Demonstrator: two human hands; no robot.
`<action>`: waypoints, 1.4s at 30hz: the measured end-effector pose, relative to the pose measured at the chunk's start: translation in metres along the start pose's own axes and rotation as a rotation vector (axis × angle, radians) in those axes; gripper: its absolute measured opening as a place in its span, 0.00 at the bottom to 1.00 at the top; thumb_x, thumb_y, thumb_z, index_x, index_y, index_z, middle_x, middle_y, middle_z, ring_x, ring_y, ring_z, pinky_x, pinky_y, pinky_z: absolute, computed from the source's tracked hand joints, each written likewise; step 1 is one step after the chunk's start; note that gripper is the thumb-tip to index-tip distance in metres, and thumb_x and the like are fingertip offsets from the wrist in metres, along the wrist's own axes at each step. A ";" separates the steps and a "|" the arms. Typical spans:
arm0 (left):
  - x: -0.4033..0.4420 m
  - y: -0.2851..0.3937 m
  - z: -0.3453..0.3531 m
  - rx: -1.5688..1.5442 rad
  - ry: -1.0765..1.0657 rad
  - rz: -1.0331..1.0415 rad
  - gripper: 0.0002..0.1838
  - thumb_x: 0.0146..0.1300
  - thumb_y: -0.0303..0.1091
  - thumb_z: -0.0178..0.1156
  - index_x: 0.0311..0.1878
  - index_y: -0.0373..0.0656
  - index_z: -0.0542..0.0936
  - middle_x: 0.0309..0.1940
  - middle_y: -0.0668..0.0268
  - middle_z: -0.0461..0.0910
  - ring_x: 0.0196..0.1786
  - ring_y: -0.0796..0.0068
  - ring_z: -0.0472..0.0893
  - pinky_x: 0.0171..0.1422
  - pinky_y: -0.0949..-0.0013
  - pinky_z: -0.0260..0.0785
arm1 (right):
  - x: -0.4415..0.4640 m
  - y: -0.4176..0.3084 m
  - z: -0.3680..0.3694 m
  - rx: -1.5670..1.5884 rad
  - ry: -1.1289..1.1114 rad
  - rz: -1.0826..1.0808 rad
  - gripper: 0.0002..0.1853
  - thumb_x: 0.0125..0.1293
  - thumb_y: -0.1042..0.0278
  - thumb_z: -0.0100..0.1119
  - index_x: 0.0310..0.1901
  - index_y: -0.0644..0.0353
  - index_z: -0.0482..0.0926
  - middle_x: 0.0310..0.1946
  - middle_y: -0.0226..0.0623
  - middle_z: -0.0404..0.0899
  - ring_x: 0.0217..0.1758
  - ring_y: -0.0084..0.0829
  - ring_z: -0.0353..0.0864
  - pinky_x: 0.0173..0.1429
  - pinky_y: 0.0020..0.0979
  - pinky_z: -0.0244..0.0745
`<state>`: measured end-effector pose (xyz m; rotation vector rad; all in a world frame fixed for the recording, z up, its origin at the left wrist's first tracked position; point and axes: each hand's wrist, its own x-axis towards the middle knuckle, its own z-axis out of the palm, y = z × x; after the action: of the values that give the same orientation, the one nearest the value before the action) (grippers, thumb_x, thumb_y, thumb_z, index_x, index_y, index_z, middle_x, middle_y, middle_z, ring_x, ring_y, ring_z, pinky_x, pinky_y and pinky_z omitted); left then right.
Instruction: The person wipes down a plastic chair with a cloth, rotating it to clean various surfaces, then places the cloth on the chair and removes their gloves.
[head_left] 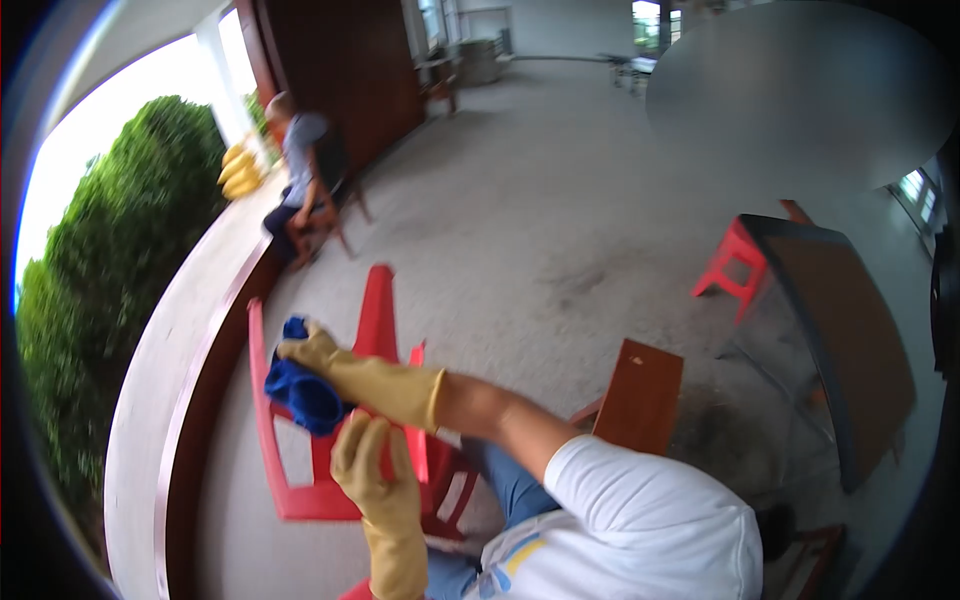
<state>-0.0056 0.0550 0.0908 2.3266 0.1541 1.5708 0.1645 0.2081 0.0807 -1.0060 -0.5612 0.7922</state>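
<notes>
White shirt (640, 525) nearest | right hand (312, 348) gripped blue cloth (308, 398), bunched left and near — over red plastic seat (322, 460), long bars running near-to-far | left hand (372, 465) nearer — hold unclear

A grey, stained floor (560, 180) stretches to a pale wall (570, 25) at twelve o'clock, with a bright window (647, 22) at one. A dark reddish-brown panel (340, 80) stands at eleven. White daylight pours in at ten, over green shrubs (120, 220) and a pale ledge (160, 400) curving down to eight. At three are a dark-edged brown table (850, 330) and a red stool (733, 260); a brown wooden seat (640, 390) is at four. Two o'clock is blurred, so I can't say what fills it.
</notes>
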 end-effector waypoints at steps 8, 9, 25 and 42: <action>-0.012 0.030 0.049 -0.291 -0.186 -0.349 0.28 0.50 0.21 0.80 0.57 0.38 0.83 0.54 0.56 0.80 0.55 0.58 0.81 0.59 0.57 0.76 | -0.011 -0.011 -0.038 -0.303 0.169 -0.002 0.43 0.59 0.56 0.71 0.74 0.67 0.68 0.58 0.57 0.82 0.59 0.48 0.84 0.65 0.42 0.80; -0.013 0.025 0.055 -0.321 -0.171 -0.311 0.27 0.51 0.21 0.79 0.57 0.38 0.84 0.54 0.56 0.80 0.54 0.58 0.81 0.59 0.57 0.77 | -0.011 -0.011 -0.041 -0.317 0.176 -0.008 0.43 0.59 0.56 0.71 0.74 0.67 0.68 0.59 0.57 0.82 0.60 0.48 0.84 0.66 0.42 0.80; -0.003 -0.020 0.072 -1.322 0.096 -1.136 0.10 0.82 0.34 0.53 0.53 0.39 0.80 0.49 0.62 0.86 0.51 0.70 0.85 0.58 0.67 0.78 | -0.013 -0.008 -0.086 -0.581 0.313 -0.152 0.46 0.64 0.51 0.67 0.78 0.69 0.62 0.69 0.66 0.75 0.73 0.58 0.75 0.76 0.44 0.71; 0.003 -0.077 0.103 -0.388 0.278 -0.969 0.13 0.77 0.31 0.60 0.60 0.40 0.82 0.55 0.58 0.84 0.53 0.64 0.86 0.61 0.64 0.80 | -0.135 -0.116 -0.096 -1.209 -0.124 -0.302 0.37 0.65 0.46 0.67 0.62 0.73 0.74 0.61 0.68 0.77 0.68 0.54 0.79 0.72 0.47 0.73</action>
<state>0.0968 0.1069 0.0331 1.3600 0.8157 1.2240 0.1910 0.0151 0.1347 -1.9036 -1.3325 0.1721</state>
